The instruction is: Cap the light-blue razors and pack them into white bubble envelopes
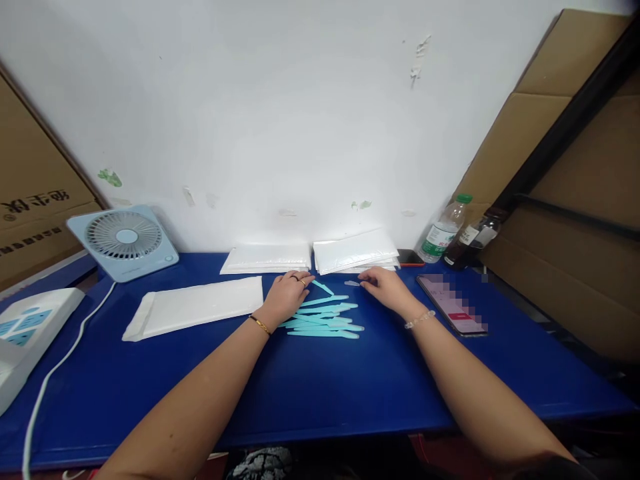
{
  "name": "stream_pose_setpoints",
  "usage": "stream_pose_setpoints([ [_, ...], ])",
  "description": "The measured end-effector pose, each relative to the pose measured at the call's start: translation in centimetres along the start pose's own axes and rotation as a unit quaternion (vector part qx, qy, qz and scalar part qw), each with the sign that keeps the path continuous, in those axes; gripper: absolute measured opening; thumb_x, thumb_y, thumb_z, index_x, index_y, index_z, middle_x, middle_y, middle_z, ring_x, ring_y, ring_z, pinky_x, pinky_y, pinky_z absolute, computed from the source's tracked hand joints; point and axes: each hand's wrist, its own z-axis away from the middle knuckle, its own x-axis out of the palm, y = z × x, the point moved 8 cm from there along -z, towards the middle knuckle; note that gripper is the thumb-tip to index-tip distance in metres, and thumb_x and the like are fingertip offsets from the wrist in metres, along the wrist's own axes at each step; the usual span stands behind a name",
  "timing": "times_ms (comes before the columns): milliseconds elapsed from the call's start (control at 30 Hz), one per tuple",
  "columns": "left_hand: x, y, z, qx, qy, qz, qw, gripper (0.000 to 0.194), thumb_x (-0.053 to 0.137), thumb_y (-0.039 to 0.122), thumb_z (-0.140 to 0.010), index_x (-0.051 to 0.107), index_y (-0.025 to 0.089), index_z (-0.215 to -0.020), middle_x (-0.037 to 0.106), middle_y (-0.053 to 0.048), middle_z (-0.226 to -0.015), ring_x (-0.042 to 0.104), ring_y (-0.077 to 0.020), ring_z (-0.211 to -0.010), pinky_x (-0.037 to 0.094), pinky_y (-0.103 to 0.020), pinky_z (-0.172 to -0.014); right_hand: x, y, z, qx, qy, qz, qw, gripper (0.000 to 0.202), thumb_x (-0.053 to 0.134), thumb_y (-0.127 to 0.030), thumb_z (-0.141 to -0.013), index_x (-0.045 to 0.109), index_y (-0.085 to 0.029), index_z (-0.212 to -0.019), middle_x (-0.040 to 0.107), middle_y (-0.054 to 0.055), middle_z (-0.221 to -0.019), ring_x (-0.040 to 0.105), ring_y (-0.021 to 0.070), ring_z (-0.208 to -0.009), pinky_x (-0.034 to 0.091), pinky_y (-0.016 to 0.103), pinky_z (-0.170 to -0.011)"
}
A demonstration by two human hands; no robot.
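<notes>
Several slim turquoise eyebrow razors [325, 320] lie in a loose pile on the blue table, their ends pointing left and right. Above the pile, my left hand [289, 295] is closed with one turquoise razor [323, 287] slanting out from its fingertips. Part of the pile is hidden under that hand. My right hand [385, 287] pinches a small clear plastic cover [352, 283] between thumb and fingers, a short gap away from the razor. Two stacks of white padded mailers, the left stack [267, 257] and the right stack [355, 252], sit just beyond my hands.
A single white mailer [200, 307] lies at left on the blue table [320, 393]. Further left stand a light-blue fan [125, 240] with a white cable and a white device [30, 333]. At right are a phone [453, 307], a green-capped bottle [445, 230] and a dark bottle [473, 241].
</notes>
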Motion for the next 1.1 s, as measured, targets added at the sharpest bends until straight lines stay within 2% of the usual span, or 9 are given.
stream_pose_setpoints([
  [67, 0.2, -0.4, 0.0, -0.002, -0.013, -0.012, 1.000, 0.033, 0.042, 0.025, -0.090, 0.057, 0.027, -0.120, 0.056, -0.003, -0.127, 0.043, -0.0224, -0.121, 0.036, -0.038, -0.097, 0.8, 0.2, -0.1, -0.011, -0.030, 0.022, 0.999, 0.018, 0.059, -0.023, -0.080, 0.067, -0.017, -0.095, 0.064, 0.007, -0.094, 0.058, 0.0177, -0.080, 0.046, 0.030, -0.074],
  [167, 0.0, -0.7, -0.1, -0.018, -0.020, -0.007, 1.000, 0.025, 0.048, 0.028, -0.087, 0.063, 0.026, -0.107, 0.062, -0.004, -0.114, 0.050, -0.0229, -0.112, 0.038, -0.037, -0.094, 1.7, -0.7, -0.3, -0.033, -0.046, 0.034, 0.998, 0.012, 0.058, -0.021, -0.080, 0.066, -0.017, -0.086, 0.060, 0.006, -0.088, 0.057, 0.0168, -0.079, 0.044, 0.028, -0.072],
  [333, 0.0, -1.3, -0.3, -0.064, -0.034, 0.039, 0.997, 0.013, 0.054, 0.027, -0.082, 0.066, 0.022, -0.085, 0.065, -0.004, -0.093, 0.055, -0.0222, -0.099, 0.043, -0.032, -0.082, 2.7, -1.8, -0.2, -0.021, -0.067, -0.005, 0.997, 0.007, 0.056, -0.018, -0.078, 0.063, -0.017, -0.079, 0.058, 0.004, -0.084, 0.055, 0.0142, -0.072, 0.043, 0.025, -0.067],
  [833, -0.1, -1.4, -0.3, -0.067, -0.031, 0.045, 0.996, 0.014, 0.054, 0.029, -0.081, 0.066, 0.022, -0.083, 0.066, -0.004, -0.090, 0.056, -0.0216, -0.095, 0.045, -0.029, -0.076, 2.6, -1.8, 0.2, -0.034, -0.073, -0.011, 0.997, 0.007, 0.060, -0.023, -0.078, 0.064, -0.018, -0.077, 0.060, 0.003, -0.083, 0.054, 0.0134, -0.068, 0.041, 0.024, -0.061],
  [1100, 0.9, -0.7, -0.3, -0.044, -0.048, 0.111, 0.992, 0.015, 0.053, 0.031, -0.081, 0.064, 0.021, -0.083, 0.066, -0.002, -0.085, 0.060, -0.0185, -0.082, 0.045, -0.027, -0.067, 3.5, -3.0, 0.0, -0.019, -0.073, -0.039, 0.996, 0.011, 0.061, -0.028, -0.078, 0.066, -0.019, -0.076, 0.061, 0.003, -0.081, 0.055, 0.0133, -0.068, 0.042, 0.024, -0.061],
])
